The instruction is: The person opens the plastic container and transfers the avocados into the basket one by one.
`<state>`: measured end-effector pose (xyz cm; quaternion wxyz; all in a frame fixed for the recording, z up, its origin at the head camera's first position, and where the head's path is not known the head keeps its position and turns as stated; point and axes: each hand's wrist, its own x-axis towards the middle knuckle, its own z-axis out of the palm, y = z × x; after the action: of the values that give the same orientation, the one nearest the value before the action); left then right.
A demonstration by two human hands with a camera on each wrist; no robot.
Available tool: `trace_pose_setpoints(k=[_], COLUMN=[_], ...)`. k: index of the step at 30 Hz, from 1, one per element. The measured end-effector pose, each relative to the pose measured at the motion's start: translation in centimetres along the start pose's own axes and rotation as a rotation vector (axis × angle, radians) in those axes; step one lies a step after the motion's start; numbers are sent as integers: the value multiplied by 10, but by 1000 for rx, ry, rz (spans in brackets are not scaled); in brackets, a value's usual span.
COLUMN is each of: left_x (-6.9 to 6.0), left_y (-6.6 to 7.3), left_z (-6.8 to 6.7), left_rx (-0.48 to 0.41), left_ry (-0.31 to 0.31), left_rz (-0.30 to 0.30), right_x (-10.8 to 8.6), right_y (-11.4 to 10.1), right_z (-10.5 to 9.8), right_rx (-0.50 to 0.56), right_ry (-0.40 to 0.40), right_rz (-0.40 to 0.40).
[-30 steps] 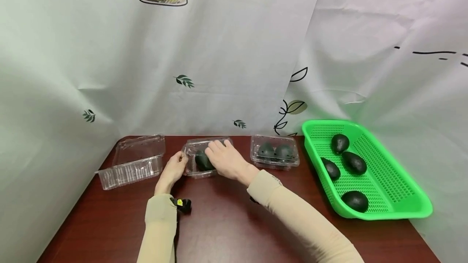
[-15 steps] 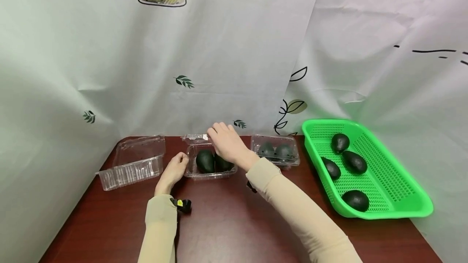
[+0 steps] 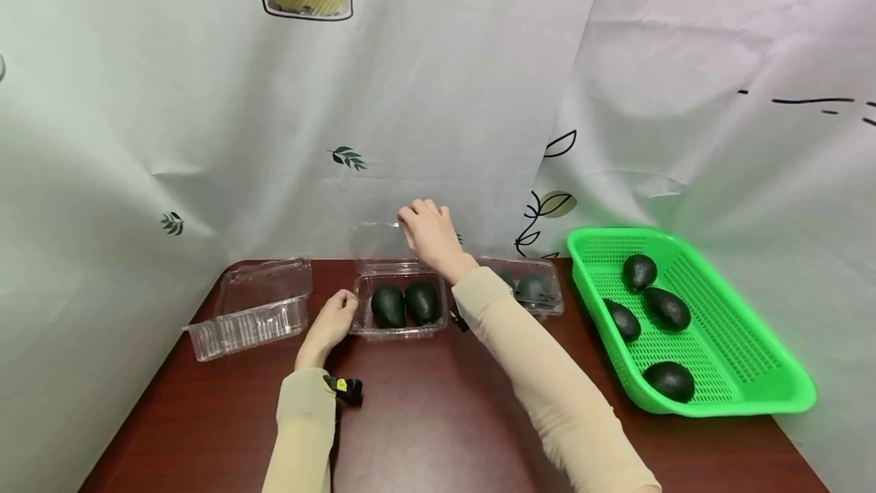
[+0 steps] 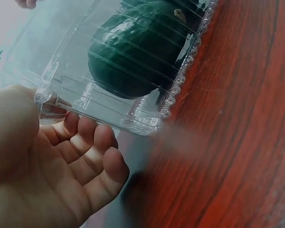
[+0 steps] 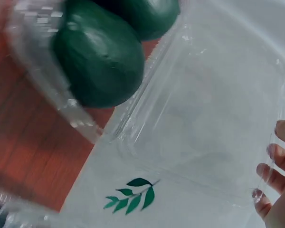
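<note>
Two dark green avocados (image 3: 388, 306) lie side by side in the base of a clear plastic clamshell container (image 3: 404, 332). My left hand (image 3: 333, 319) holds the container's left end; in the left wrist view the fingertips (image 4: 115, 166) are bent beside its corner. Above the back edge, my right hand (image 3: 431, 236) grips the raised clear lid (image 5: 213, 109) by its free edge, with several fingertips at the rim in the right wrist view. The lid stands roughly upright on its hinge. My right thumb is hidden.
An empty clamshell container (image 3: 249, 322) stands unfolded at the left. Right of centre, partly behind my right wrist, sits a closed clamshell (image 3: 547, 303) with avocados inside. A green plastic basket (image 3: 746, 326) with several avocados (image 3: 667, 309) is at the right. A white curtain (image 3: 438, 97) hangs behind the table.
My right hand has moved up and back, swinging the lid from over the avocados to upright. Both avocados are now uncovered. My left hand stays at the container's left end.
</note>
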<state>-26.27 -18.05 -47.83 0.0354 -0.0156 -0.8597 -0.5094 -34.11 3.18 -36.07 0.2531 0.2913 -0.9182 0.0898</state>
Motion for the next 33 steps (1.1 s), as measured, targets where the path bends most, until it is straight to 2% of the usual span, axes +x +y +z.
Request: trace_pose_setpoints(k=[7, 20, 29, 33], left_x=[-1, 0, 0, -1], left_y=[1, 2, 0, 1], left_z=[5, 1, -2, -3], left_rx=[-32, -45, -50, -51], left_ry=[-22, -27, -21, -31], left_rz=[-70, -87, -84, -90], right_x=[11, 21, 23, 22], right_y=[7, 12, 13, 14], right_z=[11, 20, 25, 28], right_rx=[-5, -11, 1, 38], right_ry=[-67, -109, -230, -289], right_rz=[86, 143, 170, 189])
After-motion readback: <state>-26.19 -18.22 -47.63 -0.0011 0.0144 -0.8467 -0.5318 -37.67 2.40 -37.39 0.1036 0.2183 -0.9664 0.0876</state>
